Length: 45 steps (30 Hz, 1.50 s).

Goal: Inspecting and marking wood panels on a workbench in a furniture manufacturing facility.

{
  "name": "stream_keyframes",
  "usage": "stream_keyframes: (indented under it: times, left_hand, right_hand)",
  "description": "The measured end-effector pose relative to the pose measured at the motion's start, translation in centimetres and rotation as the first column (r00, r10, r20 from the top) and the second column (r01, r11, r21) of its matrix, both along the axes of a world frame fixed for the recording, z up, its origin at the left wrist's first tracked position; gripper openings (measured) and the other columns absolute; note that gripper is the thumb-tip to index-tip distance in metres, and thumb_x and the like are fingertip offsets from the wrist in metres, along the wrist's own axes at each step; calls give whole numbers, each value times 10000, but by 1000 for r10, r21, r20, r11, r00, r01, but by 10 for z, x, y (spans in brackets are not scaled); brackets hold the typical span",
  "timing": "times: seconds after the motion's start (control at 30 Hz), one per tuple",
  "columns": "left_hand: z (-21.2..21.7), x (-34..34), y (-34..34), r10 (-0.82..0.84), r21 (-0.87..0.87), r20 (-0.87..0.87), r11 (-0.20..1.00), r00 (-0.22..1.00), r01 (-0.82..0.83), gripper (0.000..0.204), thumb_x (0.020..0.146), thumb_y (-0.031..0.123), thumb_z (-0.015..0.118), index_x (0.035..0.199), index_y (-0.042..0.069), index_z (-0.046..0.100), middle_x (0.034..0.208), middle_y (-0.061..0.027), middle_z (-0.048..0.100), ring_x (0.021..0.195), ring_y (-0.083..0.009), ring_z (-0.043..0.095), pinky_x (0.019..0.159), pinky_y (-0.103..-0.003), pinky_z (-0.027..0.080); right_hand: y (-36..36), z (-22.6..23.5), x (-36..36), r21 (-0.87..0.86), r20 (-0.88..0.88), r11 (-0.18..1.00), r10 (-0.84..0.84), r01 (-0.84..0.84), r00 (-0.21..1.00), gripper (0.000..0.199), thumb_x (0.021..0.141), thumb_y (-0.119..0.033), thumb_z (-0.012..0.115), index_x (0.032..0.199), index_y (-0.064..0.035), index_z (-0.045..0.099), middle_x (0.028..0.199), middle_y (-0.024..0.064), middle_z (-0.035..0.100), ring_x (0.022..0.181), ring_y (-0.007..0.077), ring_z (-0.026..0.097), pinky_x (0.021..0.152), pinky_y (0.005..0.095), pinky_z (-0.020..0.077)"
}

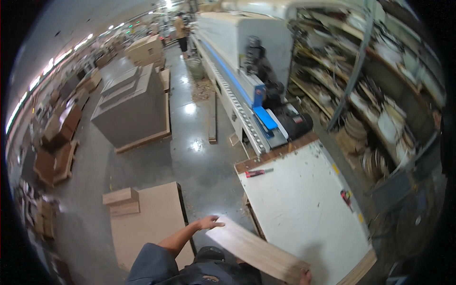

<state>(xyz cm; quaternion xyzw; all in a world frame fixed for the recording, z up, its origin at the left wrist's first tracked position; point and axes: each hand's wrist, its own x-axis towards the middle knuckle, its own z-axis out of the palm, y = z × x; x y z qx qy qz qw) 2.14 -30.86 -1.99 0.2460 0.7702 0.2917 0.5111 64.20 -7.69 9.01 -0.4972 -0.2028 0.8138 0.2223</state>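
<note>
A pale wood-grain board (259,249) is held in front of my body, slanting from upper left to lower right. My left hand (208,222) is closed on its far left end, thumb and fingers at the edge. At the other end, my right hand (305,277) grips the near right corner, only partly in view. The board's right part lies over or close to the edge of a white-topped table (304,204); I cannot tell whether they touch. Low on my left, a stack of short wood boards (121,201) rests on a large tan panel (147,218).
A red-handled tool (256,173) and another red and black tool (346,198) lie on the table. Beyond it runs a long machine (237,90) with a blue strip. Shelves of edging rolls (375,95) stand right, stacked grey panels (130,111) left. A person (181,33) stands far off.
</note>
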Motion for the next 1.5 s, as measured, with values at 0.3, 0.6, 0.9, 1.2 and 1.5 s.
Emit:
stream_keyframes:
  times: [0.3, 0.6, 0.9, 1.2, 1.5]
  left_hand:
    - [3, 29, -275, 590, 137, -178, 807, 787, -574, 675, 987, 557, 672, 1380, 9, 670, 1316, -286, 706, 1224, -443, 679, 1062, -491, 520]
    - [48, 70, -488, 934, 214, -236, 318, 267, -924, 576, 984, 496, 692, 1311, 22, 698, 1279, -243, 727, 1206, -431, 678, 1033, -484, 526]
    - [72, 102, -600, 968, 239, -240, -20, -79, -971, 495, 985, 423, 716, 1259, 11, 713, 1189, -235, 754, 1159, -408, 706, 998, -465, 540]
    - [88, 19, -688, 955, 88, -242, -153, -171, -984, 483, 1017, 376, 681, 1303, -14, 675, 1228, -245, 743, 1176, -377, 711, 1010, -441, 532]
    - [176, -117, -792, 929, 145, -202, -283, -309, -948, 372, 1066, 282, 674, 1308, 1, 666, 1171, -124, 753, 1081, -179, 678, 983, -355, 521]
  right_hand:
    - [-29, -42, -248, 371, 808, 450, 276, -812, 521, 369, 1084, -264, 622, 1259, 60, 611, 1164, 181, 691, 1078, 282, 647, 963, 407, 513]
    - [-129, -48, -474, 404, 817, -93, 484, -910, 313, 344, 1107, -290, 603, 1210, 35, 656, 1114, 120, 734, 1023, 220, 674, 929, 372, 521]
    - [-269, -6, -670, 393, 879, -480, 448, -784, 165, 395, 1115, -348, 591, 1114, 37, 678, 966, 102, 709, 881, 178, 601, 832, 358, 503]
    - [-410, 3, -827, 335, 837, -511, 547, -792, 2, 395, 1095, -364, 608, 1114, 28, 655, 899, 148, 686, 801, 213, 633, 764, 383, 511]
    - [-541, 53, -986, 269, 610, -295, 789, -917, -74, 292, 1128, -335, 587, 1058, -52, 609, 698, -40, 504, 566, 63, 467, 528, 274, 375]
